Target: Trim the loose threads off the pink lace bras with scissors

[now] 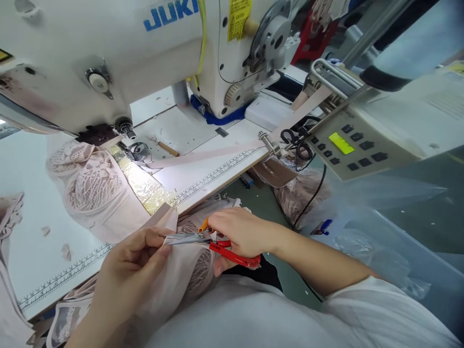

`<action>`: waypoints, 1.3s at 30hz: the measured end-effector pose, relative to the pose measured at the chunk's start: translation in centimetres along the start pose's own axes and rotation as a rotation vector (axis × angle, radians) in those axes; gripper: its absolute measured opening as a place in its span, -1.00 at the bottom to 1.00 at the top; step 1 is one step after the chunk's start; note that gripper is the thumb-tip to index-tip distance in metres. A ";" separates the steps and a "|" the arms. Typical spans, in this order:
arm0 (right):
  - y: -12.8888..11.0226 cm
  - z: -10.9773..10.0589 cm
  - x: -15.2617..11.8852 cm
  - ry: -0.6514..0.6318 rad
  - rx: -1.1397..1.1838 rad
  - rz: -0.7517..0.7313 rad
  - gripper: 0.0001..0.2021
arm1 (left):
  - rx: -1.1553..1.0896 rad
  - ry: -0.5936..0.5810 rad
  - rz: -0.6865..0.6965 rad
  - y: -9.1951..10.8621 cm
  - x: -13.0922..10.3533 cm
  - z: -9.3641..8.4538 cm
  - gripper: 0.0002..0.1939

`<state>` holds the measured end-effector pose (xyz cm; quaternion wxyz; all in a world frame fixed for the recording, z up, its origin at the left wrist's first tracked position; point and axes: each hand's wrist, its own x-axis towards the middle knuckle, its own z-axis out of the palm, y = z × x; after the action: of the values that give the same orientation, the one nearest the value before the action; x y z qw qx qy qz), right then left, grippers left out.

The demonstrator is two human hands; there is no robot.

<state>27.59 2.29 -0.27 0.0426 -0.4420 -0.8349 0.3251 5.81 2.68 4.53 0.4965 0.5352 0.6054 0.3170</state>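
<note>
My left hand (134, 266) pinches the edge of a pale pink garment (174, 275) just in front of the table edge. In my right hand (239, 232) are red-handled scissors (235, 256), their blades pointing left and reaching my left fingertips at the fabric edge. Something orange (205, 226) shows by my right index finger. Lace parts of the garment hang under the scissors. Another pink lace piece (94, 188) lies on the table beneath the head of the sewing machine (174, 53). A pale band (213, 153) runs from the needle area to a metal guide.
The white table (32, 251) has a printed ruler along its front edge and fabric scraps on it. At the right are a control panel (348, 150), black-handled scissors (299, 145) and a clear plastic bin (384, 241). A small awl (168, 148) lies behind the band.
</note>
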 end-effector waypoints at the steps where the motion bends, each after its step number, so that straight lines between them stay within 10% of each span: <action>1: -0.1 -0.1 -0.1 0.002 0.000 0.013 -0.82 | 0.001 0.003 -0.005 0.1 -0.1 0.1 -0.89; 22: 0.3 0.7 -0.6 0.069 0.122 0.120 -0.76 | -0.086 -0.017 -0.073 0.4 0.0 0.2 -0.85; 31: 0.7 0.7 -1.7 0.572 0.474 -0.124 -0.62 | -0.112 -0.045 -0.101 0.1 0.0 -0.5 -0.77; 39: -2.3 1.8 -0.6 0.505 0.567 -0.235 -0.80 | 0.154 -0.120 0.185 -2.0 1.2 -1.7 -0.82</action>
<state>25.65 -0.04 -0.22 0.4039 -0.3803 -0.7202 0.4166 3.64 3.64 2.88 0.4582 0.6432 0.5452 0.2814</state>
